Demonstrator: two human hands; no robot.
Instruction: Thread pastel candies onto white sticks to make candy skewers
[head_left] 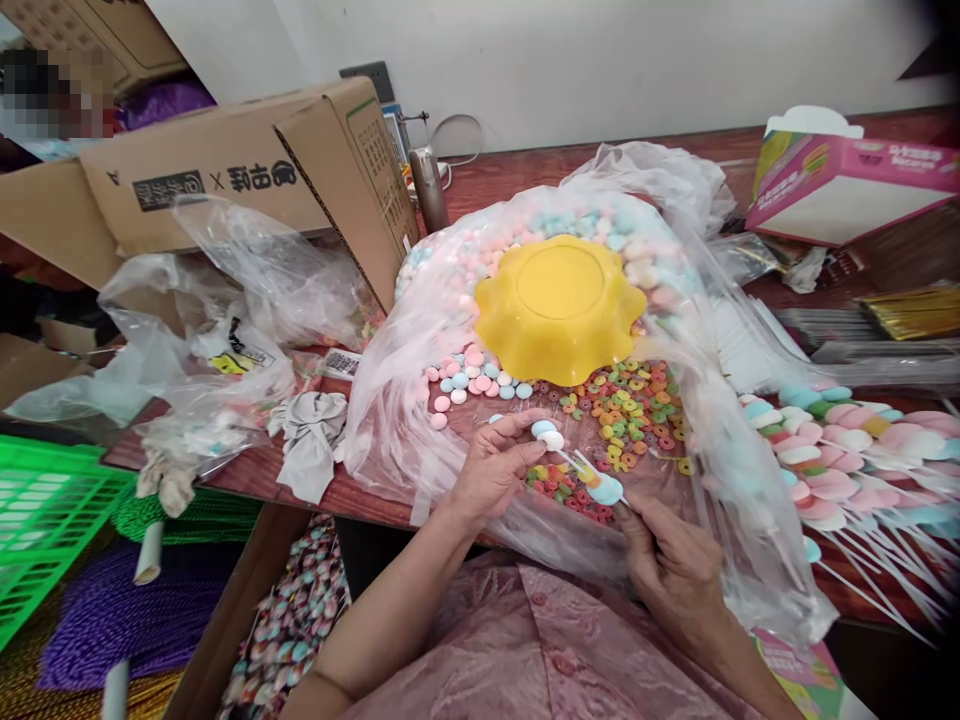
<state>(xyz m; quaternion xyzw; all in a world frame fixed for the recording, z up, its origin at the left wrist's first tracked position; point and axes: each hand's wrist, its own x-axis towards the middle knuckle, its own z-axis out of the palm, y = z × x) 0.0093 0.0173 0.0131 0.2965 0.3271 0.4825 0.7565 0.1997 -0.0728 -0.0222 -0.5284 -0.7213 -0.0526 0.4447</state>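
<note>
My left hand [493,465] pinches a pair of round marshmallows [550,438], one pale blue and one white, between thumb and fingers. Lower and to the right, my right hand [670,552] is closed on a skewer of sweets [603,489]. Pale blue marshmallows and a yellow-orange ring are threaded on it, and thin white stick ends point toward the left hand. Beneath both hands lie small coloured gummy rings [637,410]. Loose pink, blue and white marshmallows [480,378] are spread beyond the left hand.
An upturned yellow scalloped bowl [562,300] rests amid marshmallows and clear plastic sheeting [390,430]. Finished-looking skewers [862,450] are piled at right, below a pink box [855,180]. A cardboard box [225,165], crumpled cloth [310,435] and green basket [45,520] are at left.
</note>
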